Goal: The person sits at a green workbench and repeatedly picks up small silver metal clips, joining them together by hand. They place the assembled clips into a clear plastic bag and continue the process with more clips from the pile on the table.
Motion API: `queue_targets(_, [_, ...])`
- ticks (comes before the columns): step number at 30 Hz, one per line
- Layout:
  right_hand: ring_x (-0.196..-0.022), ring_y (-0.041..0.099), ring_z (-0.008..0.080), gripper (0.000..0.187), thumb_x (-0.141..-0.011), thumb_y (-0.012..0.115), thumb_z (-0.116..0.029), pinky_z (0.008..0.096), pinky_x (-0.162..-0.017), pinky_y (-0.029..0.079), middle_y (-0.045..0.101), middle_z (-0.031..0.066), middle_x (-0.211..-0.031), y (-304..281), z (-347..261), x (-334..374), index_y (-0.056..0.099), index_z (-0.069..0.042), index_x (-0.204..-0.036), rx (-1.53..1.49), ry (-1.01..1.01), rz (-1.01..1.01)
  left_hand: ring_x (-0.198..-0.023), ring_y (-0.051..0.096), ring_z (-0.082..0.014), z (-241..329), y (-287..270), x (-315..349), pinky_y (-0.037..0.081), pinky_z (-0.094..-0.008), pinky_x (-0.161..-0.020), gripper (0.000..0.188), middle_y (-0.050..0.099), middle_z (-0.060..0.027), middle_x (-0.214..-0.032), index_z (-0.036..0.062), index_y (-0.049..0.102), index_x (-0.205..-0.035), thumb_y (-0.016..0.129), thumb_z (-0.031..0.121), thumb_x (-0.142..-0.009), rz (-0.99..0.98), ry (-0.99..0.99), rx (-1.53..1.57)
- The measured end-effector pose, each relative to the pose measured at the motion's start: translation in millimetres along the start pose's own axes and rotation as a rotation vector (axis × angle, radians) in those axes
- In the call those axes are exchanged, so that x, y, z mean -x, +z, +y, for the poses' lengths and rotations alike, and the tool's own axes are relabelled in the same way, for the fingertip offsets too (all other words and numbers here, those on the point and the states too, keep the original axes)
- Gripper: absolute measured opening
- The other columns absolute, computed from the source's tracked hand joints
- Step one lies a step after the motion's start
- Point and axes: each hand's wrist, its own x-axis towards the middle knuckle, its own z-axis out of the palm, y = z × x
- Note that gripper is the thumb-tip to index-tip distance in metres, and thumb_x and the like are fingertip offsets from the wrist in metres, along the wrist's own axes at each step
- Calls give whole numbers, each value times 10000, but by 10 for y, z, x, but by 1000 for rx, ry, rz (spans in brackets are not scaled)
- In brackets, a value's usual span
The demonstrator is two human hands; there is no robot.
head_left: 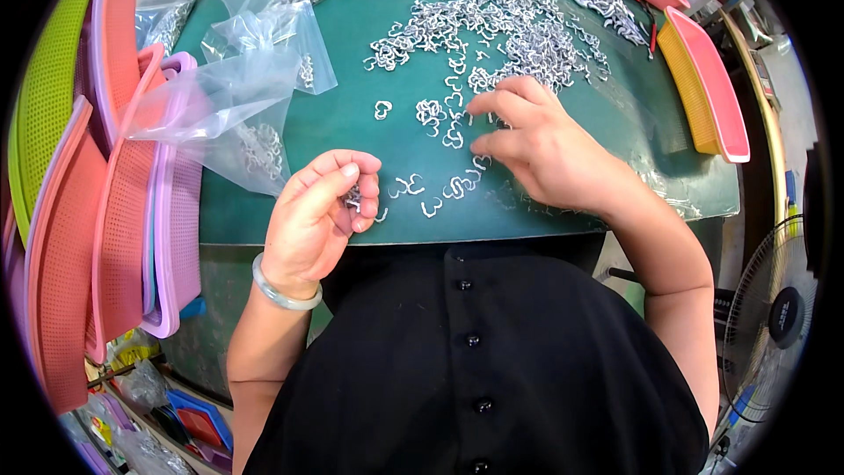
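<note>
**Inspector A:** On the green tabletop [334,136] we find the bulk of the small metal clips [501,26] lying loose in a wide scatter toward the far side. Nearer us, a few clips [440,186] sit apart from the heap in a short row, just ahead of the right hand [536,145].

**Inspector B:** We note the left hand [321,215] is curled nearly closed around a small bunch of clips [353,200], pinched between thumb and fingers. The right hand rests on the tabletop with fingers bent, fingertips touching clips at the near edge of the scatter; we cannot tell whether it grips one.

**Inspector A:** We judge the work to be at an early or middle stage. Some clear plastic bags [264,44] at the left already hold clips, while one bag [220,114] close to the left hand stands open and looks only part filled.

**Inspector B:** Agreed. By our estimate, most of the pile remains unhandled. Stacked mesh trays [114,211] lean at the left edge, pink trays [712,88] at the right.
</note>
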Motion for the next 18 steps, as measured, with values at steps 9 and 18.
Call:
queue_targets(9, [-1162,459,322,342,-722,599,-7,429,-952,385,566,115,-1195,-1,-48,-11,708,-84,-1037,17,-12,-12,-705,553,-127,-29,-38,6,423,-241,-584,214,597,-61,-844,-17,615,-1051,496,138,-965,-27,27,34])
queue_targets(18, [-1149,457,350,320,-723,609,17,450,-962,391,537,125,-1232,18,-31,-39,685,-73,-1020,48,7,8,-708,559,-125,-53,-26,8,427,-239,-587,214,603,-62,-846,-18,615,-1054,500,139,-964,-19,47,28])
